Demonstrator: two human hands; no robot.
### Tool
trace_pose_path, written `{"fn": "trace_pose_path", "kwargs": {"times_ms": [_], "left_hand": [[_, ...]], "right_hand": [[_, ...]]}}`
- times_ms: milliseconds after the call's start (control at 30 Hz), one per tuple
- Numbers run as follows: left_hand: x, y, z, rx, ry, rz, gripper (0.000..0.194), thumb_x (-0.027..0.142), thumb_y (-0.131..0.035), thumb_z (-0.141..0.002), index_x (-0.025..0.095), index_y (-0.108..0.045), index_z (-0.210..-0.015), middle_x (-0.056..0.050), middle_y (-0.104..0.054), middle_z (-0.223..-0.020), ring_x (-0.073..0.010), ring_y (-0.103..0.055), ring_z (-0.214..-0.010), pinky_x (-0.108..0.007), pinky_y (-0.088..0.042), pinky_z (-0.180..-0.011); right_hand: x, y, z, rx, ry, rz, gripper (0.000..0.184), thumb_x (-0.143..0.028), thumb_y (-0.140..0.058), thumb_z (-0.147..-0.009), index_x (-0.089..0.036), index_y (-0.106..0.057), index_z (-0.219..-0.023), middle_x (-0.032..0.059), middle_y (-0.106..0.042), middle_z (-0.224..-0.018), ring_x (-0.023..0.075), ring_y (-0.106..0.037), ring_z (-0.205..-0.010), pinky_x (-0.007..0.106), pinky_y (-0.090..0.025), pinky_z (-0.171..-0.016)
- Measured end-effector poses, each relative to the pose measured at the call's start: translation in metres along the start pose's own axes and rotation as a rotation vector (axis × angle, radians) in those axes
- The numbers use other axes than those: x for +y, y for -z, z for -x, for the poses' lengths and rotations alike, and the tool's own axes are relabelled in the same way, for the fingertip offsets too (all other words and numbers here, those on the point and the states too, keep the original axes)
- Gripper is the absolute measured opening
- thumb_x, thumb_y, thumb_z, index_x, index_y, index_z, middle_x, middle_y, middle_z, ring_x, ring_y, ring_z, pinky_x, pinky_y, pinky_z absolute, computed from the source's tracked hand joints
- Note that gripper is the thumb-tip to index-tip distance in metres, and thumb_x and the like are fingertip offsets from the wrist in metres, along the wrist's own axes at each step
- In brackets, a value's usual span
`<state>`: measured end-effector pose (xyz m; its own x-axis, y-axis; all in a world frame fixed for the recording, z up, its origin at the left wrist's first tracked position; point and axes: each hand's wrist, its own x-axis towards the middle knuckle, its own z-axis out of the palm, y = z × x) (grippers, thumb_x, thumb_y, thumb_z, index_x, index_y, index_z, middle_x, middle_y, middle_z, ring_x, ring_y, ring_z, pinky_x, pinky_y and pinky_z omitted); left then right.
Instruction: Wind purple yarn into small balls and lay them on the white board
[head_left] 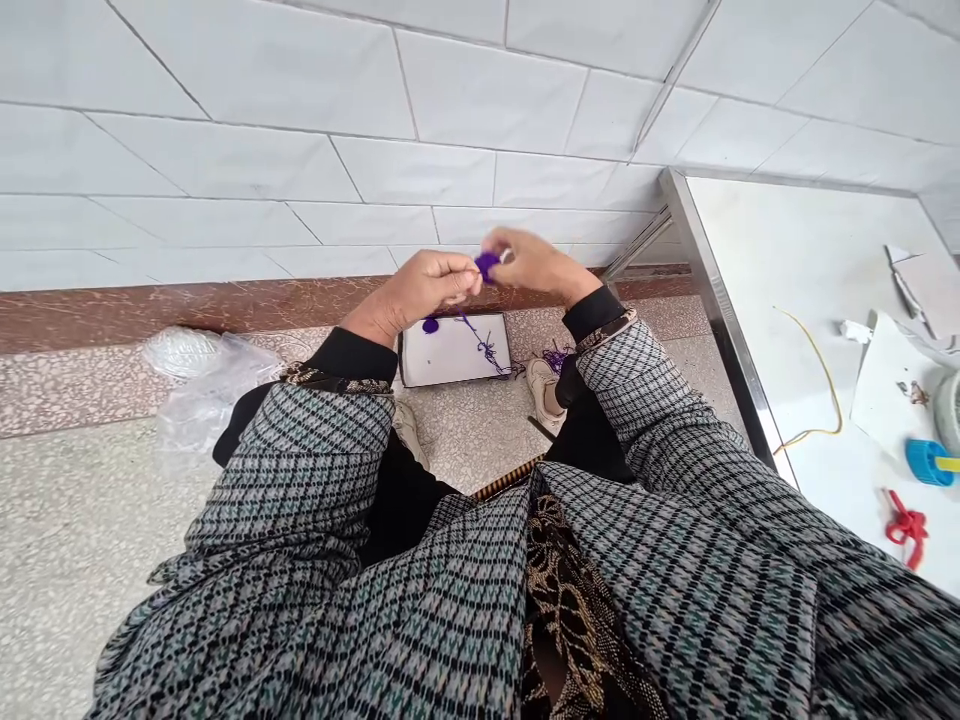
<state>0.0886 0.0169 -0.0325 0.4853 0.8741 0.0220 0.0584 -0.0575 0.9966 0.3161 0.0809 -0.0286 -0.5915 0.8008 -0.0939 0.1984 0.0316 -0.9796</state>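
Note:
Both my hands are raised together in front of me over the floor. My left hand (420, 292) is closed in a pinch on a small purple yarn piece (487, 265). My right hand (534, 266) is curled against the same purple piece from the other side, slightly blurred. Below them on the floor lies a white board (459, 355) with a purple blob (430, 325) and loose purple yarn strands (484, 345) on it. More purple yarn (556, 355) lies beside my shoe.
A crumpled clear plastic bag (199, 375) lies on the speckled floor at left. At right a white table with a metal edge (724, 310) carries a yellow cord (821, 375), paper scraps (892, 375), a blue object (926, 462) and a red piece (906, 525). A tiled wall stands ahead.

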Motion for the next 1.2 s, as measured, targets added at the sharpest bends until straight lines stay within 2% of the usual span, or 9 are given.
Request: {"fn": "trace_pose_path", "kwargs": {"times_ms": [67,133,233,367,500,633,833,1033,1200], "left_hand": [[0.000,0.006,0.001,0.083,-0.031,0.040,0.030,0.034,-0.083,-0.092,0.018,-0.067,-0.073,0.000,-0.051,-0.066,-0.0096,-0.041,-0.056,-0.026,-0.034,-0.058],[-0.002,0.009,0.000,0.120,-0.045,0.080,0.034,0.036,-0.084,-0.092,0.018,-0.065,-0.071,-0.001,-0.053,-0.067,-0.0093,-0.042,-0.057,-0.026,-0.035,-0.058],[-0.005,0.006,-0.001,0.073,-0.014,0.079,0.030,0.033,-0.083,-0.092,0.017,-0.068,-0.072,-0.002,-0.056,-0.065,-0.0098,-0.045,-0.056,-0.024,-0.036,-0.057],[0.000,0.000,0.004,-0.078,0.032,0.037,0.023,0.028,-0.081,-0.094,0.016,-0.074,-0.076,-0.004,-0.061,-0.066,-0.0136,-0.058,-0.061,-0.025,-0.049,-0.062],[0.005,0.005,0.009,-0.085,0.089,0.053,0.020,0.025,-0.082,-0.094,0.015,-0.076,-0.078,-0.005,-0.063,-0.068,-0.0125,-0.057,-0.059,-0.026,-0.051,-0.061],[0.005,0.009,0.014,-0.082,0.120,0.084,0.020,0.035,-0.089,-0.091,0.017,-0.080,-0.086,-0.001,-0.057,-0.065,-0.0110,-0.049,-0.055,-0.025,-0.042,-0.055],[0.004,0.028,0.028,0.081,0.110,-0.018,0.042,0.056,-0.098,-0.078,0.021,-0.076,-0.085,-0.007,-0.066,-0.077,-0.0170,-0.060,-0.067,-0.032,-0.048,-0.064],[-0.006,0.069,0.058,0.327,0.082,0.053,0.043,0.055,-0.101,-0.074,0.024,-0.072,-0.077,-0.004,-0.065,-0.074,-0.0135,-0.041,-0.065,-0.037,-0.039,-0.066],[-0.025,0.085,0.079,0.314,0.179,-0.024,0.040,0.053,-0.096,-0.081,0.023,-0.072,-0.072,-0.003,-0.060,-0.065,-0.0126,-0.040,-0.062,-0.032,-0.039,-0.062]], "right_hand": [[0.003,0.005,0.007,-0.241,0.040,-0.001,0.038,-0.023,-0.097,-0.095,-0.018,-0.061,-0.106,-0.0045,-0.065,-0.088,0.0081,-0.059,-0.070,0.017,-0.048,-0.063],[0.004,0.011,0.010,-0.288,0.152,-0.131,0.048,-0.040,-0.100,-0.096,-0.019,-0.060,-0.113,-0.0036,-0.065,-0.093,0.0083,-0.061,-0.072,0.018,-0.051,-0.066],[0.004,0.012,0.003,-0.010,0.263,-0.291,0.051,-0.054,-0.091,-0.106,-0.022,-0.055,-0.124,-0.0025,-0.064,-0.102,0.0092,-0.066,-0.083,0.018,-0.056,-0.076],[0.002,0.005,-0.004,0.247,0.161,-0.096,0.027,-0.025,-0.077,-0.110,-0.021,-0.054,-0.122,-0.0023,-0.065,-0.106,0.0091,-0.062,-0.084,0.019,-0.056,-0.079],[-0.009,0.012,0.016,-0.343,-0.074,0.237,0.024,-0.009,-0.080,-0.097,-0.016,-0.065,-0.113,-0.0034,-0.067,-0.093,0.0090,-0.058,-0.073,0.020,-0.050,-0.070],[-0.016,0.033,0.035,-0.742,-0.023,0.036,0.037,-0.028,-0.094,-0.100,-0.015,-0.069,-0.124,-0.0042,-0.070,-0.089,0.0072,-0.060,-0.070,0.019,-0.050,-0.070],[-0.008,0.053,0.036,-0.713,0.065,-0.117,0.076,-0.068,-0.108,-0.088,-0.012,-0.070,-0.121,0.0027,-0.072,-0.098,0.0088,-0.065,-0.079,0.018,-0.054,-0.072],[-0.017,0.047,0.038,-0.658,0.123,-0.107,0.085,-0.081,-0.110,-0.075,-0.015,-0.066,-0.104,0.0066,-0.074,-0.099,0.0159,-0.071,-0.095,0.024,-0.058,-0.083],[-0.021,0.037,0.043,-0.499,0.134,-0.239,0.095,-0.089,-0.111,-0.063,-0.023,-0.051,-0.097,-0.0002,-0.065,-0.084,0.0126,-0.064,-0.078,0.020,-0.053,-0.068]]}}
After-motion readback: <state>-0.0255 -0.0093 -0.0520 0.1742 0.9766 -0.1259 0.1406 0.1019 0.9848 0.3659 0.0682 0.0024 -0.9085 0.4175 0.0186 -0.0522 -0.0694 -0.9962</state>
